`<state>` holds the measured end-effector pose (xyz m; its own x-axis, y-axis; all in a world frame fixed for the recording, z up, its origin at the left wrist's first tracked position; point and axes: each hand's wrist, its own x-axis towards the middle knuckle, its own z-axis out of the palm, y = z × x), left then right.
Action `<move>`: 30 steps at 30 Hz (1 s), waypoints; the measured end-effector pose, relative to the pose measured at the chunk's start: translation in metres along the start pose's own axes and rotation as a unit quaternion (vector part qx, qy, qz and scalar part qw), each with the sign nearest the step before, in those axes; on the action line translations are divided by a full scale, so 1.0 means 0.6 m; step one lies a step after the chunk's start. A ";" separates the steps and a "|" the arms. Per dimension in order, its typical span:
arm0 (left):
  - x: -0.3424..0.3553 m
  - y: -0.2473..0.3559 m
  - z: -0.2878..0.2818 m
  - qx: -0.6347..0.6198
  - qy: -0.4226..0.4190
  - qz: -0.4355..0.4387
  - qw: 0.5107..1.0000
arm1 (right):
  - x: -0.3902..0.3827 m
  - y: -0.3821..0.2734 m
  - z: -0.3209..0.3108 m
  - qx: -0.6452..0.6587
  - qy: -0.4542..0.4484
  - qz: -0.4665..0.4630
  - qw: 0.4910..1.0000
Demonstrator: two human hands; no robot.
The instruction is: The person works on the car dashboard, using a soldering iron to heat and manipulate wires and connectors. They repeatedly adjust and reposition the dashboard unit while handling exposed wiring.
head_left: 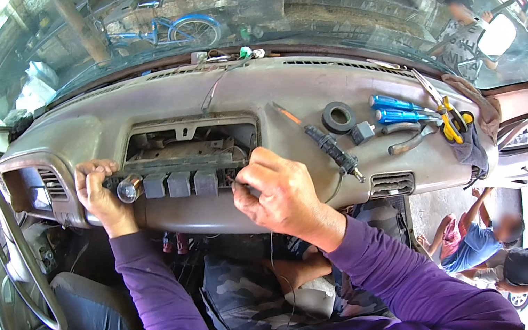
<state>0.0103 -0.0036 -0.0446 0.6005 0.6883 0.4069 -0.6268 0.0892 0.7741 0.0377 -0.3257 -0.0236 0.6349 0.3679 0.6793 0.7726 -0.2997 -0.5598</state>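
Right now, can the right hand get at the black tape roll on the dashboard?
Probably yes: the tape roll lies uncovered; only a black tool lies between it and the right hand, which is busy at the relay panel.

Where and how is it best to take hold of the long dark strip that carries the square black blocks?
Probably grip the dark strip by its two ends, one hand from each side, where the left hand and right hand are. It is long, and square blocks and a shiny cylinder stick out on its near side, so the ends seem to leave more room.
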 end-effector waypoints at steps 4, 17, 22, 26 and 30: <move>-0.005 0.003 0.009 0.026 0.012 0.002 1.000 | -0.001 0.000 -0.002 -0.004 -0.007 -0.008 1.000; -0.006 0.004 0.007 0.018 0.011 0.003 1.000 | -0.001 -0.002 0.000 -0.009 0.000 -0.015 1.000; -0.006 0.002 0.008 0.013 0.010 0.005 1.000 | 0.001 -0.002 -0.001 -0.016 0.001 -0.014 1.000; -0.007 0.006 0.011 0.019 0.014 0.006 1.000 | -0.001 -0.002 0.001 -0.012 0.005 -0.012 1.000; -0.009 0.005 0.010 0.013 0.016 0.008 1.000 | 0.000 -0.003 0.001 -0.006 0.008 -0.012 1.000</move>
<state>0.0080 -0.0114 -0.0416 0.5744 0.7122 0.4035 -0.6225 0.0601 0.7803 0.0361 -0.3246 -0.0227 0.6162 0.3616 0.6997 0.7874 -0.3021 -0.5373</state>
